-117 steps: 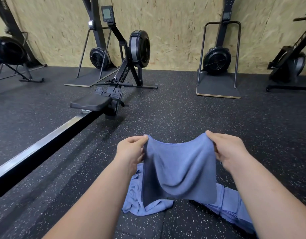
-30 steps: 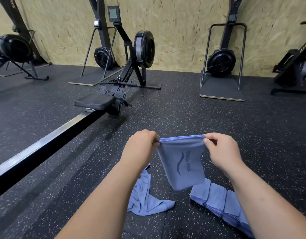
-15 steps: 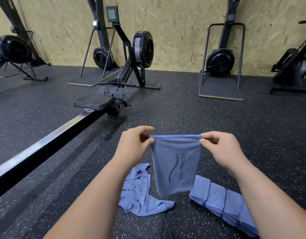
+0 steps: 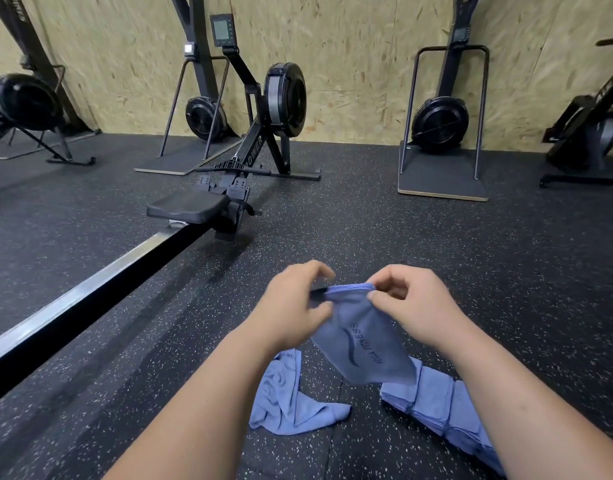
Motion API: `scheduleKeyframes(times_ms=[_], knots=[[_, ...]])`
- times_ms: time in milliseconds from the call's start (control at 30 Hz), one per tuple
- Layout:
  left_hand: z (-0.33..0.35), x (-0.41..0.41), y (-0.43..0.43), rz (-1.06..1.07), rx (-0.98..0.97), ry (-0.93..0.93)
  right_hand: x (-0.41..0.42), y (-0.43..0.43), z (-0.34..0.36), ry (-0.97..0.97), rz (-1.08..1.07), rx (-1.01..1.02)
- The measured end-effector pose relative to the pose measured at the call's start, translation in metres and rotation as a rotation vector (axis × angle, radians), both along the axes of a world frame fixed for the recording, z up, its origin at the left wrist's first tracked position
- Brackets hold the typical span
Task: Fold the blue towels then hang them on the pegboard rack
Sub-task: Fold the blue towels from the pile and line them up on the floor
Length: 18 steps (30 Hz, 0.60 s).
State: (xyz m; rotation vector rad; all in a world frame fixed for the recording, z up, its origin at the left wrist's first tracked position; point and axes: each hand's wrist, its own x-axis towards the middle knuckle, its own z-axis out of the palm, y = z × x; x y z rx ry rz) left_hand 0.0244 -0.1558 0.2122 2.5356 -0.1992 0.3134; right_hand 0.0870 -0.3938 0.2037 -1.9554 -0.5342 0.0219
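Right hand pinches a half-folded towel, left hand grip unclear; folded towels at five o'clock, crumpled towel at seven.

Two arms in shot, both bare all the way down. The left forearm fills the lower left of the frame, the right forearm the lower right. Left hand and right hand are bare too, at lower centre, fingertips a touch blurred.

Folded towels half hidden by right forearm, rower rail cropped left
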Motion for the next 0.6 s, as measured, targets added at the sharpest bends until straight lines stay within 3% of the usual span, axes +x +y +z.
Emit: scheduleKeyframes(times_ms=[67, 200, 267, 400, 500, 600], knots=[[-0.002, -0.002, -0.012, -0.115, -0.129, 0.038, -0.004, 0.005, 0.002, 0.006, 0.062, -0.005], [-0.008, 0.005, -0.023, -0.083, -0.092, -0.057, -0.004, 0.005, 0.004, 0.026, 0.078, 0.073], [-0.005, 0.004, -0.025, -0.091, -0.12, -0.089, -0.002, 0.0, 0.002, 0.14, 0.111, 0.119], [0.002, 0.001, -0.024, -0.104, -0.146, -0.185, 0.001, -0.012, -0.012, 0.226, 0.269, -0.06], [0.007, 0.0, -0.019, -0.079, -0.152, -0.267, 0.001, -0.014, -0.02, 0.249, 0.294, -0.128], [0.013, -0.003, -0.012, -0.021, -0.277, -0.329, 0.004, -0.016, -0.025, 0.188, 0.277, -0.267]])
